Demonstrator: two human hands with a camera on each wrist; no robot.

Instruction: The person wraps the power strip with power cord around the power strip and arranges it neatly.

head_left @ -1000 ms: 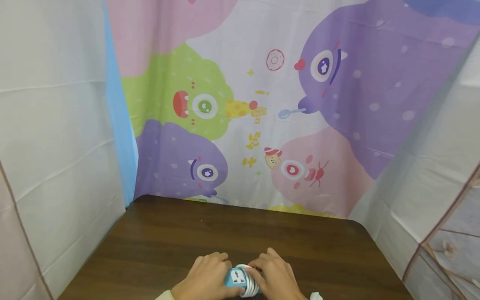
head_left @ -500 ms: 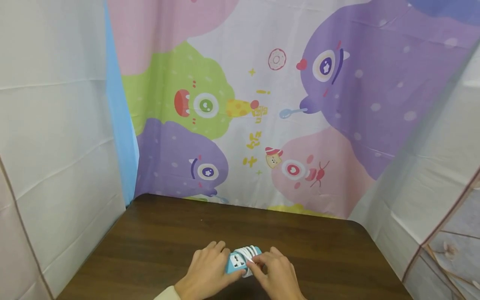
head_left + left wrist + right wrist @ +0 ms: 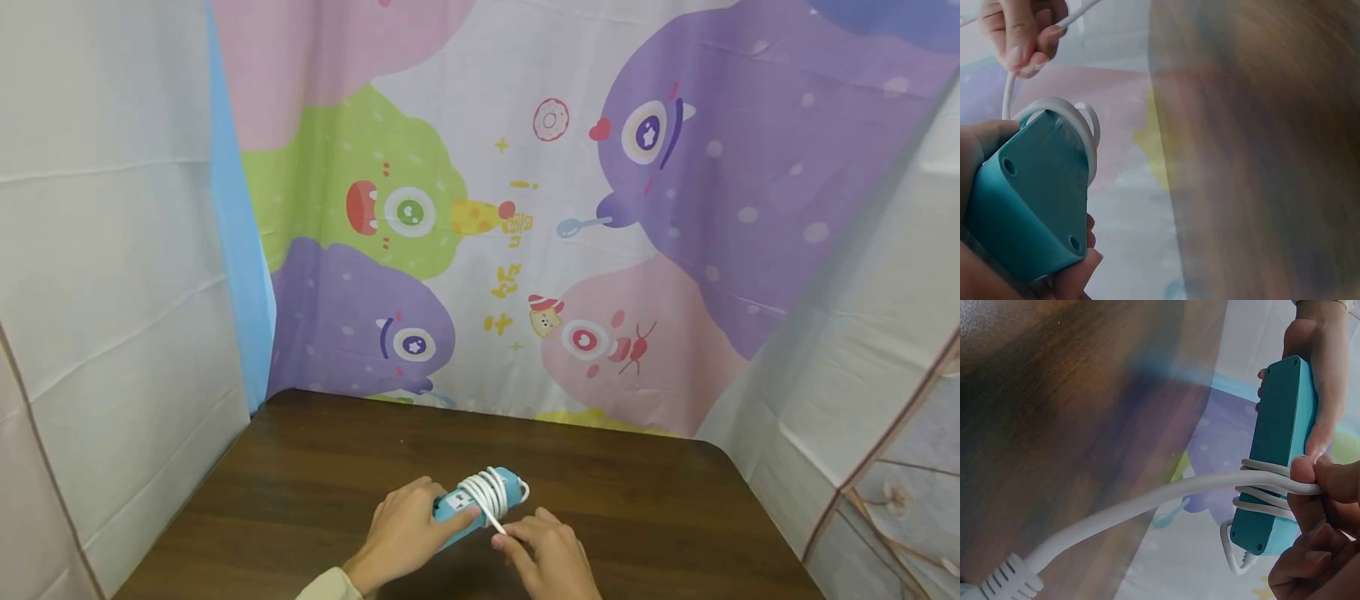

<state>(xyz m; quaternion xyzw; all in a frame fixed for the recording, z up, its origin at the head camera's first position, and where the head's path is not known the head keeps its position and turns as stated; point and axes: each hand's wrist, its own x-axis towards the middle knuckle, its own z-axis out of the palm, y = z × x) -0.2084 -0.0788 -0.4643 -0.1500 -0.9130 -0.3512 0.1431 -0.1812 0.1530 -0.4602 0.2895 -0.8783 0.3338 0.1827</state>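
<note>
My left hand (image 3: 408, 527) grips a teal power strip (image 3: 509, 486) by its near end, thumb across the socket face. White cord (image 3: 486, 493) is wound several times round the strip's far half. A stretch of that cord runs out to my right hand (image 3: 551, 550), whose thumb and fingers pinch it. In the left wrist view the strip's teal underside (image 3: 1047, 181) shows, with the pinching fingers beyond it. The right wrist view has the cord's loose end trailing past the hand to a ribbed white plug (image 3: 1013, 578), partly cut off by the frame edge.
The dark wooden table (image 3: 337, 467) lies below both hands. Behind it hangs a printed cartoon curtain (image 3: 495, 367). Pale cloth panels rise at the left (image 3: 120, 250) and right (image 3: 847, 333).
The power strip has been raised and tilted up away from the table's near edge. My right hand has drawn the cord out, leaving a longer straight stretch between it and the strip.
</note>
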